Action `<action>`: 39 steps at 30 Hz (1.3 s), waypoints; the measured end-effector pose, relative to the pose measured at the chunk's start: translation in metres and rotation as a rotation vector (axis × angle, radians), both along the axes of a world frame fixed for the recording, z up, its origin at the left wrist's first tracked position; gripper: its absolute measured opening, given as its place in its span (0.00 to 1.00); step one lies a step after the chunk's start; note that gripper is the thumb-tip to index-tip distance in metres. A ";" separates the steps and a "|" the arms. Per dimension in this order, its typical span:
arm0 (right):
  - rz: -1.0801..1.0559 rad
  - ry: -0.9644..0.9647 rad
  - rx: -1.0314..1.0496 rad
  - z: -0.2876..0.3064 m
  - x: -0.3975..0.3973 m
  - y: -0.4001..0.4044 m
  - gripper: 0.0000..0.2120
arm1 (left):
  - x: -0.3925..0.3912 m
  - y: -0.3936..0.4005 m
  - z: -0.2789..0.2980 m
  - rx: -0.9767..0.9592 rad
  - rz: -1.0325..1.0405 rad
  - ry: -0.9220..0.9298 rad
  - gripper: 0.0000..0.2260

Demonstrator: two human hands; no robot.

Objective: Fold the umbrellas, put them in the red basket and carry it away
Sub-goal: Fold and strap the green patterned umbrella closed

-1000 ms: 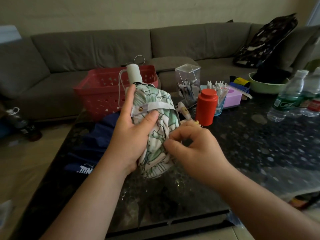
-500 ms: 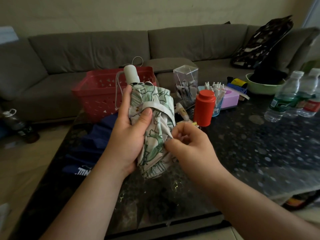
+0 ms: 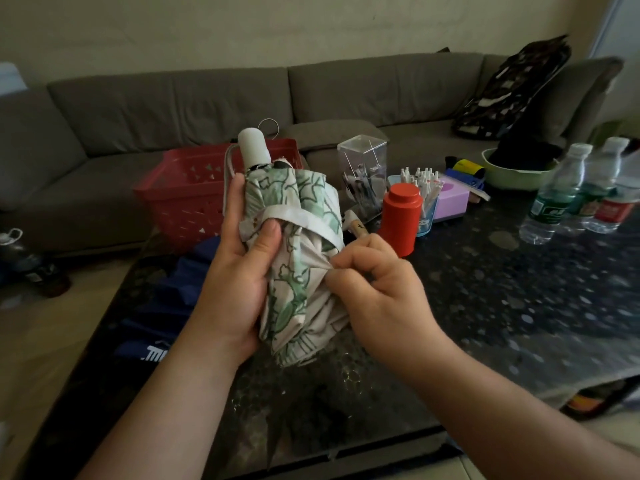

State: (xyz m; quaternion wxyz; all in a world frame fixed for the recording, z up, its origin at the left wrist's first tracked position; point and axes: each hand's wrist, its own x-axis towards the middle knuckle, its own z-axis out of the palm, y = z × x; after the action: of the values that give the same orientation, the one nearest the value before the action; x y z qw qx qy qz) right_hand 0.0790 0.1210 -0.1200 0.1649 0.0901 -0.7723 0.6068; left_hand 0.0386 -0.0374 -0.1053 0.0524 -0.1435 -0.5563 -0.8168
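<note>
the right hand has shifted its pinch: thumb and curled fingers now clamp a fold of the white-and-green leaf-print folding umbrella lower down than a second ago, gathering loose cloth. the left hand still wraps the bundle, its thumb pressing the grey closing strap onto the canopy. the strap looks unfastened, so folding is not finished. left of those fingers lies a dark blue umbrella on the black speckled table; beyond the fingertips waits the red perforated plastic basket.
</note>
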 end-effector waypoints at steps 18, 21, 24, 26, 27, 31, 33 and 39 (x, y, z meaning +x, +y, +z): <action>0.308 -0.167 -0.411 0.035 -0.007 0.043 0.08 | 0.010 -0.009 -0.012 -0.147 -0.367 -0.001 0.27; 0.287 -0.272 -0.481 0.028 -0.010 0.046 0.06 | 0.004 -0.008 -0.016 -0.137 -0.393 0.032 0.29; 0.177 -0.186 -0.311 0.030 -0.009 0.044 0.06 | 0.001 -0.003 -0.020 -0.128 -0.410 0.018 0.32; 0.108 -0.109 -0.179 0.032 -0.008 0.044 0.08 | 0.001 -0.001 -0.022 -0.098 -0.404 0.010 0.28; 0.077 -0.077 -0.118 0.033 -0.008 0.045 0.09 | 0.000 -0.001 -0.023 -0.085 -0.395 0.008 0.26; -0.094 0.101 0.231 0.035 -0.007 0.043 0.12 | 0.003 -0.003 -0.022 -0.135 -0.403 -0.012 0.30; -0.114 0.147 0.318 0.035 -0.006 0.040 0.11 | 0.006 -0.003 -0.021 -0.192 -0.429 -0.005 0.31; -0.128 0.185 0.403 0.033 -0.007 0.042 0.22 | 0.013 0.000 -0.018 -0.339 -0.364 0.088 0.31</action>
State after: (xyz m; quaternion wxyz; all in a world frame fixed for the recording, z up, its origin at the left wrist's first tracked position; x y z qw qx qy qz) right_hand 0.0723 0.1632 -0.0867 0.2518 0.1274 -0.8636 0.4178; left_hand 0.0517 -0.0376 -0.1228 -0.0965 -0.2834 -0.6475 -0.7008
